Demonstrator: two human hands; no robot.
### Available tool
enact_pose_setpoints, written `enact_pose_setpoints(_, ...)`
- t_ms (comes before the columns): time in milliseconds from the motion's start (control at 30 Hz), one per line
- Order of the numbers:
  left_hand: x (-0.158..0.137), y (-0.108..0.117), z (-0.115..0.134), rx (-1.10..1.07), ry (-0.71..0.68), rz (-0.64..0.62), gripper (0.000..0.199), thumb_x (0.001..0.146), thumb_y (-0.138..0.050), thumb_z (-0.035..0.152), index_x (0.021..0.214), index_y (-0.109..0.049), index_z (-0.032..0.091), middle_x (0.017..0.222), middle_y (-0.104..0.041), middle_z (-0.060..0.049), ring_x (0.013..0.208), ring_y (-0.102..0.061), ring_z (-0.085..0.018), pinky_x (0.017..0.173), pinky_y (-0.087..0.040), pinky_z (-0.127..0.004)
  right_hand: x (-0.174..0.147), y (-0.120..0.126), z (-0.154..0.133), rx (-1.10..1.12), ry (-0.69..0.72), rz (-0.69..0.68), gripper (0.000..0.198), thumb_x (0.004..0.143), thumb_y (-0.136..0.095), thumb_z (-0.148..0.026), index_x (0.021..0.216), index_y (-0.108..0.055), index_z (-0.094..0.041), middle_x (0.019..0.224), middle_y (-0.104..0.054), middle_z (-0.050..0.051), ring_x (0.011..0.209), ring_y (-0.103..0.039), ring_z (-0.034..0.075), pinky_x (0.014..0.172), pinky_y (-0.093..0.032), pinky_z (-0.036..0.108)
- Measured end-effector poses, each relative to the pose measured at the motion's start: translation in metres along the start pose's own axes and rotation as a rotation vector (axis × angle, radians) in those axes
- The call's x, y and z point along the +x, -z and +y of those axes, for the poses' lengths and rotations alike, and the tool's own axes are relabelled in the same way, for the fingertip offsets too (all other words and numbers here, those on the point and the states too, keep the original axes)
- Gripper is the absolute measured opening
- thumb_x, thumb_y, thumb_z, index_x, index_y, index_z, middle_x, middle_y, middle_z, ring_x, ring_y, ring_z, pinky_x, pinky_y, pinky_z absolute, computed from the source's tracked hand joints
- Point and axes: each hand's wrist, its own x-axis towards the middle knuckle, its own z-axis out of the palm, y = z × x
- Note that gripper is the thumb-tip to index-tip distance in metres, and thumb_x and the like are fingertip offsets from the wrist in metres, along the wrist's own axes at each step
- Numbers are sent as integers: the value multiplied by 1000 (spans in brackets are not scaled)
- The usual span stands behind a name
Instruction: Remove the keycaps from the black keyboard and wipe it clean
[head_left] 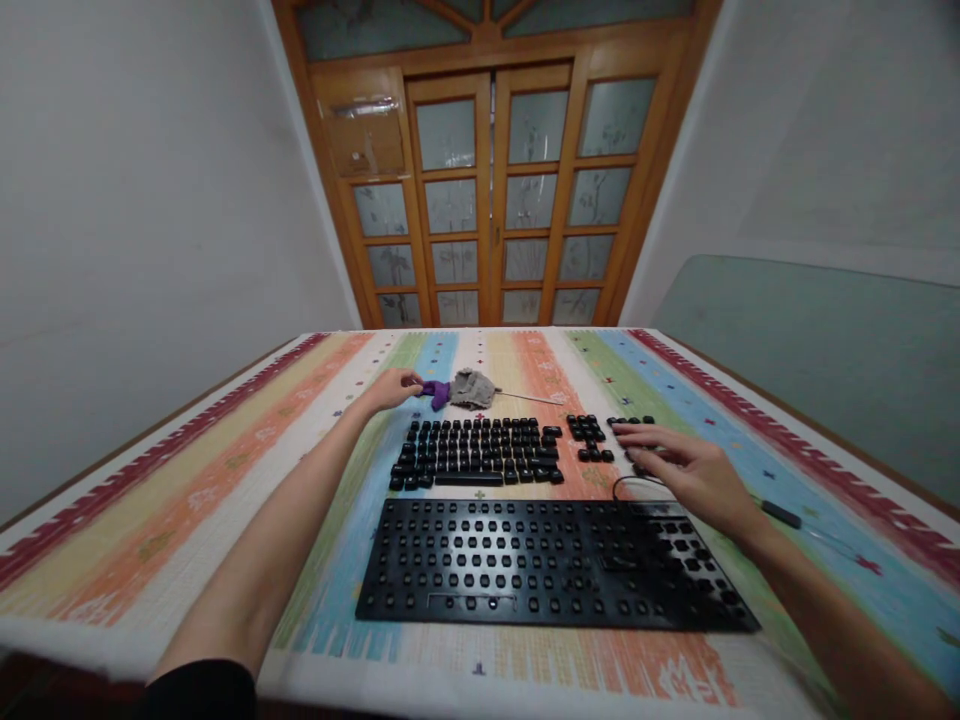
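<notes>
My left hand (397, 388) reaches to the far middle of the table, its fingers closed on the left end of a small purple object (436, 393). Against that lies a crumpled grey cloth (472, 390), with a thin rod (529, 398) pointing right from it; whether they are joined I cannot tell. My right hand (686, 465) lies with fingers stretched over the number-pad keycaps (630, 421), covering some. Loose black keycaps (480, 445) are laid out in keyboard order. Nearer me sits the black keyboard base (480, 552), its key posts bare.
A striped tablecloth (210, 480) covers the table. The keyboard's cable (626, 482) loops behind the base, and a dark plug-like piece (780, 514) lies right of my right hand. A pale green panel (817, 360) stands at right, wooden glazed doors (487, 200) beyond.
</notes>
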Motion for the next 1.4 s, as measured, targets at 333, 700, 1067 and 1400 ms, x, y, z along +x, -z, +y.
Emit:
enact_pose_setpoints(333, -15, -16, -13, 77, -114, -247, 18, 84, -69, 28, 97, -73, 16, 94, -74, -7, 88, -68, -21, 87, -53, -35, 0, -1, 17, 7, -122, 233, 18, 80, -63, -32, 83, -79, -23, 96, -78, 9, 93, -74, 27, 74, -62, 31)
enact_pose_setpoints(700, -9, -21, -22, 117, -124, -270, 11, 86, -69, 25, 92, -71, 15, 91, -72, -4, 88, -67, -20, 84, -53, -34, -9, -2, 23, -42, -215, 238, 30, 73, -61, -44, 83, -79, -22, 93, -78, 7, 76, -74, 27, 73, -63, 42)
enact_pose_setpoints(1067, -95, 2, 2, -127, -209, 57, 26, 92, -52, 35, 101, -67, 16, 95, -73, -7, 87, -67, -19, 80, -52, -31, -12, -2, 19, -97, -160, 240, 29, 71, -60, -43, 80, -79, -23, 88, -79, 5, 74, -75, 26, 69, -63, 39)
enact_pose_setpoints(1400, -200, -33, 14, -640, 12, 49, 29, 89, -60, 43, 98, -68, 17, 85, -70, -4, 75, -63, -16, 70, -53, -29, -15, -6, 19, -165, -125, 203, 31, 73, -58, -45, 81, -78, -24, 89, -79, 6, 76, -74, 27, 75, -59, 42)
